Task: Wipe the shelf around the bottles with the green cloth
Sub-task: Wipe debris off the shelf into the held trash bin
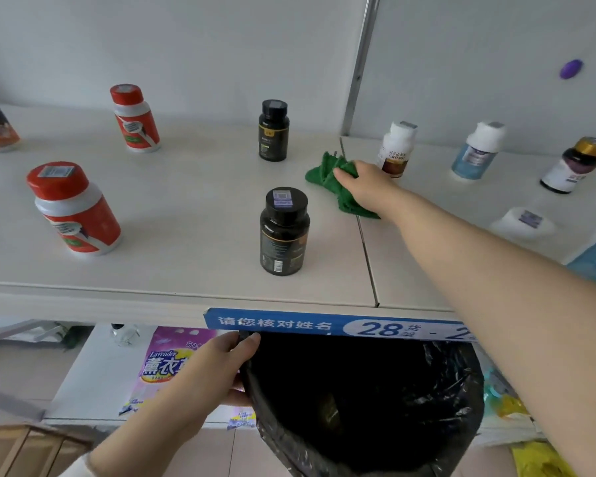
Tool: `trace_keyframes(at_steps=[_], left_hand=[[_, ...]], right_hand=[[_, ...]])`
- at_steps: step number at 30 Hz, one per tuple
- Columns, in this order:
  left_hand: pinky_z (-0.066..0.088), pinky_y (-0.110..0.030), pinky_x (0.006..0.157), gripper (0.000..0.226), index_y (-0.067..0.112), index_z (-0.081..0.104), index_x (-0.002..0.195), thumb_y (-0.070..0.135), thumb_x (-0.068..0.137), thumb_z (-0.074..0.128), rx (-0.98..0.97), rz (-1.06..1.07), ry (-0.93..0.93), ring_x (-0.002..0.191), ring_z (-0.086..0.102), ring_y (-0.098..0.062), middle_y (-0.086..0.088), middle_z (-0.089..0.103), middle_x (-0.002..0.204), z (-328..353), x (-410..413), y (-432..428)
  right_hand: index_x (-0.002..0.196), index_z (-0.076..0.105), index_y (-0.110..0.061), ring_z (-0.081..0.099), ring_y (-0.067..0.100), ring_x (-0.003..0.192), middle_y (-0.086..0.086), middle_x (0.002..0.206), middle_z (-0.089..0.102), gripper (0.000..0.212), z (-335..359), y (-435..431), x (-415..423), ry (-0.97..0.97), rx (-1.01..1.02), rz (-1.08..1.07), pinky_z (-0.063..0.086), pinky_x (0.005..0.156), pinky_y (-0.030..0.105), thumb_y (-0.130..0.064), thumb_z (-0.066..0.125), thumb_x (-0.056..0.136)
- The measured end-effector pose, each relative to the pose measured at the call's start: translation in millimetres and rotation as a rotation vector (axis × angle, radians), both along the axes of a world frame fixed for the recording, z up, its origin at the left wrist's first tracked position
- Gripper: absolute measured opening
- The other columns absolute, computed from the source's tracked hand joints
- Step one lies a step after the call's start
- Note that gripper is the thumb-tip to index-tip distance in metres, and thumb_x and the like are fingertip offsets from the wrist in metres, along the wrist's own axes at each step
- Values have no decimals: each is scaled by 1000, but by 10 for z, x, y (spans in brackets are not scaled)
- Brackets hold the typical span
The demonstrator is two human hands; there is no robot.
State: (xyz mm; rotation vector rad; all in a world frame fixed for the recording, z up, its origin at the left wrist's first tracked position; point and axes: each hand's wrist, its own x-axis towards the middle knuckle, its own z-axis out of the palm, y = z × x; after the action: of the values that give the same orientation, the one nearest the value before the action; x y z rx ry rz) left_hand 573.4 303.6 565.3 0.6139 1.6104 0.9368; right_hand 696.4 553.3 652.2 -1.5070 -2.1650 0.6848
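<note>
Green cloth (327, 179) bunched mid-frame on shelf (186, 208), right hand's (367, 185) fingers (344, 174) clenched round it.
Flatten it, skirt the white bottle (394, 149); left hand (215, 370) grips the bin (455, 380).

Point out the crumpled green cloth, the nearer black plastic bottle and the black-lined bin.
crumpled green cloth (324, 171), head view, left folds
nearer black plastic bottle (283, 242), head view, label
black-lined bin (461, 380), head view, right rim

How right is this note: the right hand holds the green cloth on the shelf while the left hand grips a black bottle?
Not quite. In the head view the left hand grips the rim of the black-bagged bin, not a black bottle. The right hand does hold the green cloth on the shelf.
</note>
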Motion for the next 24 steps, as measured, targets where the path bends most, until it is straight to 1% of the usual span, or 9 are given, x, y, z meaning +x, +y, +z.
trace_keyframes(at_steps=[3, 7, 10, 13, 16, 19, 20, 22, 24], left_hand=[[55, -24, 52, 18, 15, 60, 94, 24, 95, 45, 3, 0, 14, 77, 68, -20, -9, 67, 95, -9, -10, -11], [58, -26, 55, 16, 21, 58, 88, 24, 95, 44, 12, 3, 10, 81, 68, -21, -6, 67, 95, -22, 13, -22], [60, -31, 63, 16, 17, 60, 94, 25, 94, 45, 4, -13, 14, 82, 68, -23, -8, 67, 95, -59, 54, -16], [58, -27, 53, 17, 13, 60, 89, 21, 94, 46, 1, -7, 0, 72, 67, -24, -11, 67, 86, -70, 153, -17], [56, -27, 49, 17, 10, 60, 87, 19, 94, 47, -5, -9, -10, 67, 66, -25, -14, 67, 85, -79, 282, -35], [56, -28, 48, 17, 10, 60, 89, 19, 94, 47, -7, -27, -10, 66, 68, -24, -14, 68, 87, -81, 444, -74], [56, -27, 47, 18, 9, 60, 89, 19, 94, 47, -10, -37, -10, 64, 68, -22, -13, 68, 85, -81, 516, -81], [54, -25, 45, 19, 8, 60, 91, 20, 94, 47, -21, -61, -1, 63, 67, -22, -11, 68, 83, -67, 691, -98], [53, -25, 45, 20, 7, 61, 91, 21, 94, 47, -29, -80, 24, 65, 66, -23, -11, 68, 81, -51, 922, -98]], right_hand=[[113, 54, -11, 54, 28, 107, 11, 115, 60, 37, -80, -128, -24, 27, 6, -26, 35, 77, 26, -38, 38, 95], [119, 53, -17, 56, 21, 107, 5, 115, 61, 33, -62, -662, 253, 145, -121, 138, 44, 87, 29, -36, 41, 95], [106, 54, -25, 58, 14, 96, -2, 101, 63, 19, -45, -1152, 556, 162, -151, 221, 43, 81, 24, -35, 42, 94], [95, 52, -35, 59, 5, 89, -13, 91, 63, 9, -33, -1554, 801, 194, -209, 251, 41, 77, 13, -36, 43, 93], [100, 56, -36, 56, -3, 102, -17, 104, 64, 14, -131, -1771, 1038, 300, -336, 228, 39, 91, 15, -37, 45, 91], [126, 50, -28, 44, 3, 126, -12, 130, 54, 39, -268, -1861, 1318, 419, -370, 60, 31, 110, 27, -42, 47, 89], [125, 51, -28, 43, 0, 125, -13, 129, 54, 37, -295, -1895, 1431, 472, -400, 10, 32, 108, 23, -40, 47, 90], [112, 56, -34, 51, -13, 110, -21, 115, 60, 22, -310, -1981, 1637, 482, -510, 39, 37, 92, 5, -32, 46, 93], [104, 59, -35, 54, -12, 104, -21, 110, 63, 18, -302, -2031, 1882, 495, -538, 54, 40, 87, 5, -29, 47, 93]])
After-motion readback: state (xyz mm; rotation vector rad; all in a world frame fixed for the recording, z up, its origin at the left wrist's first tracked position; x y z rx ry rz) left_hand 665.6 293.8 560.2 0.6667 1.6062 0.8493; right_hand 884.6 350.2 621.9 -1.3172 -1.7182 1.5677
